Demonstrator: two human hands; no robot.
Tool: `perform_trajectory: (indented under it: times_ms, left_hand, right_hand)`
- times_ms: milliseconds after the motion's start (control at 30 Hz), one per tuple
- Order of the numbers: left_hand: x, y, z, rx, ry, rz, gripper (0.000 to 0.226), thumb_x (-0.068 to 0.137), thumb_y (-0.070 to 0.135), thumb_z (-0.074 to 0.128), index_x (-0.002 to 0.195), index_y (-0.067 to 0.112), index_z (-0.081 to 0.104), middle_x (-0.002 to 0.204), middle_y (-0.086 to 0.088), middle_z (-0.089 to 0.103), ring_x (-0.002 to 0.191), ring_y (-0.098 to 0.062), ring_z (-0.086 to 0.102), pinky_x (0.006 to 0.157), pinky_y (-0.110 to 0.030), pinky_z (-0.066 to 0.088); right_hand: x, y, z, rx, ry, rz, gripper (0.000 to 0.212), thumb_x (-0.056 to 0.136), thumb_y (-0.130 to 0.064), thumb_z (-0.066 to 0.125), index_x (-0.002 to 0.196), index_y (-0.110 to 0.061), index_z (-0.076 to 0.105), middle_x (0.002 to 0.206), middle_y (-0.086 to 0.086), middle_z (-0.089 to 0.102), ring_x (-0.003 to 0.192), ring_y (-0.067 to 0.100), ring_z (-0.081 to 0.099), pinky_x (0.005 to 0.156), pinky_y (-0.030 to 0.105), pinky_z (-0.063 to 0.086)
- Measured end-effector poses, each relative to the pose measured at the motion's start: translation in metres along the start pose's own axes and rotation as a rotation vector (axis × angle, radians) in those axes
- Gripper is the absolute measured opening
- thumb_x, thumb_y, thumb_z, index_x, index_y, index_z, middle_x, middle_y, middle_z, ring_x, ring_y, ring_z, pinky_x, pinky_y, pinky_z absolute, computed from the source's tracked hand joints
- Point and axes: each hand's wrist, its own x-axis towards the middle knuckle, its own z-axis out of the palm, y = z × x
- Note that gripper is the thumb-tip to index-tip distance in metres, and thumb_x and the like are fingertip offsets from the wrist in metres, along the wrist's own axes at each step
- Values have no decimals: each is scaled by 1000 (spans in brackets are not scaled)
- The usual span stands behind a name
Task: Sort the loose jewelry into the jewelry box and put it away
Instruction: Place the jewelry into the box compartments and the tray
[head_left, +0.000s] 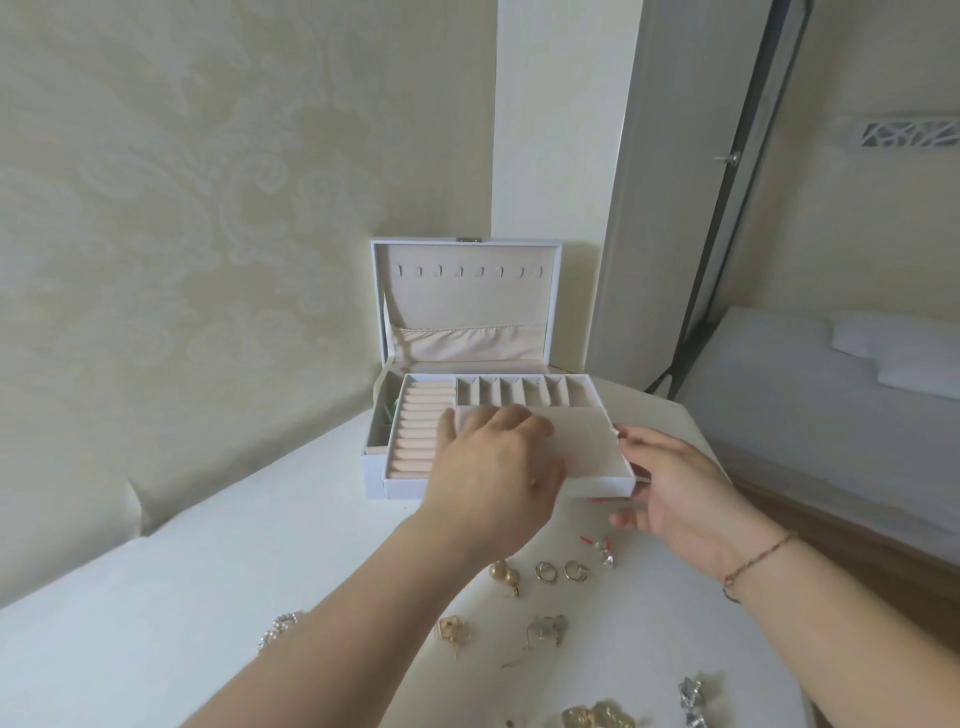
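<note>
White tray (597, 480) between both hands' fingers (524, 423)

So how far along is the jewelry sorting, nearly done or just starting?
Just starting, it seems. Done: the jewelry box stands open, its lid up. In hand: the left hand reaches into the tray, while the right hand rests at the tray's right edge. Left: the visible compartments and ring rolls look empty, and gold hoops, earrings and other pieces lie loose on the table.
</note>
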Motion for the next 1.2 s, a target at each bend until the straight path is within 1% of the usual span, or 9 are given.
perform_trajectory:
  times_ms: [200,400,600,700,833,900,1000,1100,1200]
  left_hand:
    - [50,31,10,-121,-112,-9,40,97,37,47,137,34,50,131,2,58,124,-29,44,104,-44,37]
    - [72,47,16,-62,-80,36,17,87,27,60,98,31,73,98,3,69,104,-26,56,87,-37,40]
    - [81,43,7,12,75,104,16,91,21,58,96,29,71,107,5,67,105,-24,55,89,-36,35]
    - [79,31,-24,-353,258,70,15,87,20,58,81,26,70,97,7,69,91,-18,63,82,-29,48]
    - [57,-33,-80,-837,402,25,26,91,12,61,74,31,64,94,17,71,83,-2,64,76,-16,48]
    - [34,-78,-96,-928,435,-64,23,92,16,62,72,28,65,98,14,72,85,-5,62,74,-20,45]
    - [-7,-138,-103,-978,345,-238,15,88,24,70,72,23,70,95,-4,67,84,-18,56,76,-31,43]
    - [-36,-171,-97,-764,227,-501,33,93,11,62,67,29,74,90,-8,66,78,-19,58,73,-30,44]
    - [-39,-171,-82,-505,311,-619,28,92,8,61,69,21,70,92,-13,71,72,-23,60,65,-28,42]
  right_hand:
    - [-6,-1,-6,35,-162,-23,29,101,-13,41,114,-13,66,99,18,71,82,36,67,53,33,50]
    - [-5,-1,-10,49,-189,-16,29,102,-10,37,120,-11,60,93,17,71,81,38,69,53,35,52]
    - [-7,-2,-8,89,-215,-23,30,101,-11,40,125,-12,57,100,17,71,80,35,69,52,33,52]
    - [-6,0,-8,90,-211,-11,32,99,-9,45,129,-14,55,103,18,71,81,36,69,53,33,52]
    - [-3,4,-9,69,-169,-19,38,98,-3,45,133,-17,49,106,21,71,83,41,70,54,36,54]
    - [-4,5,-8,62,-159,-31,39,98,-2,46,133,-19,49,103,21,71,85,44,69,54,36,54]
    - [-5,4,-7,70,-144,-48,38,97,-1,46,130,-20,51,99,22,72,80,42,70,53,34,53]
    - [-6,1,-5,95,-136,-50,34,98,-3,46,128,-17,52,93,24,72,76,39,70,54,33,54]
    - [-3,-2,-2,116,-95,-67,29,99,-7,47,127,-10,53,94,25,71,72,35,70,54,31,55]
